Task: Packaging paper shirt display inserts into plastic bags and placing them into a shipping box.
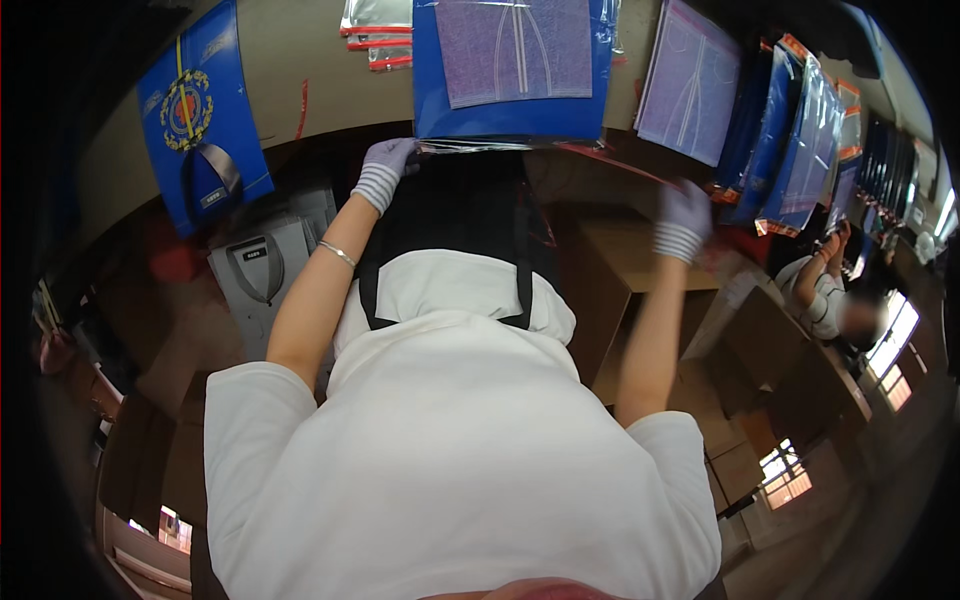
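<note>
A clear plastic sleeve (510, 147) lies flat at the table's near edge, with a blue folder (508, 122) and a purple denim-print sheet (515, 60) inside it. My left hand (390, 160), in a pale lilac glove with a striped cuff, pinches the sleeve's near left corner. Off to the right, my gloved right hand (684, 212) is smeared by motion, its fingers closed on the end of a thin red strip (625, 163). That strip runs taut from the sleeve's near edge to my right hand.
At the left hangs a blue gift bag (205, 115) over the table edge, with grey bags (255, 280) below. More printed sheets (690, 80) and packed sleeves (800, 140) line the right. Cardboard boxes (635, 265) stand below my right arm. Another person (825, 295) works at far right.
</note>
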Demonstrator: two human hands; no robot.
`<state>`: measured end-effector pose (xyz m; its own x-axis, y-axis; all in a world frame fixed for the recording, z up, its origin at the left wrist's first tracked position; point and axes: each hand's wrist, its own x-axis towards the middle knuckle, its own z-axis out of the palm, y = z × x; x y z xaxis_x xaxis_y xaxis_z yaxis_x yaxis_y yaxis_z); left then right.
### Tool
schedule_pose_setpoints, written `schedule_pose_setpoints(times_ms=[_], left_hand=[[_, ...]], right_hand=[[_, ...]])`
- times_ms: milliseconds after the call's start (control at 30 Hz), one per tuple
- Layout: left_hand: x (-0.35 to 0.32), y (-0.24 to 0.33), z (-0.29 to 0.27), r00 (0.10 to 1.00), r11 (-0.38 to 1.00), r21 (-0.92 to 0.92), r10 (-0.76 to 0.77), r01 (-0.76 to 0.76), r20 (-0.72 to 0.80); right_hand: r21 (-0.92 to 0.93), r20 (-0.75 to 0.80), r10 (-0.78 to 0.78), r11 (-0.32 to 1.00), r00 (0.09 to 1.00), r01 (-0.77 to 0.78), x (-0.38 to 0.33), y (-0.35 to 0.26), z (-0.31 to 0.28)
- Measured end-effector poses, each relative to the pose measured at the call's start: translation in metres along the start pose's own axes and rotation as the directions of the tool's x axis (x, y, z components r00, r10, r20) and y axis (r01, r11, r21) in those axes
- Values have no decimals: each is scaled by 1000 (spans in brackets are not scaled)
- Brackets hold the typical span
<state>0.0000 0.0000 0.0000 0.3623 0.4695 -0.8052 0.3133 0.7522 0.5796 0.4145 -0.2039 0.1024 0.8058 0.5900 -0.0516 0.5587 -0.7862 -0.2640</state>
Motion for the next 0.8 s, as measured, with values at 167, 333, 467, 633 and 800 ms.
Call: schedule_pose_setpoints(times_ms=[167,333,467,633,800], left_hand=[[-12,3,31,952,886,-383,-171,261,253],[-6,-11,32,882,686,-712,234,148,409],[-12,39,50,939,500,-861,245,91,241],[-13,83,20,934,447,-873,358,-193,-23],[-4,85,1,918,655,-712,395,-254,36]], right_hand=[[145,62,370,916,927,-375,-34,181,-68],[301,714,-7,906,700,-297,-93,37,30],[711,694,-467,563,548,-422,-77,-129,72],[624,731,-132,528,669,-577,11,-122,88],[631,433,30,704,901,-327,67,-113,50]])
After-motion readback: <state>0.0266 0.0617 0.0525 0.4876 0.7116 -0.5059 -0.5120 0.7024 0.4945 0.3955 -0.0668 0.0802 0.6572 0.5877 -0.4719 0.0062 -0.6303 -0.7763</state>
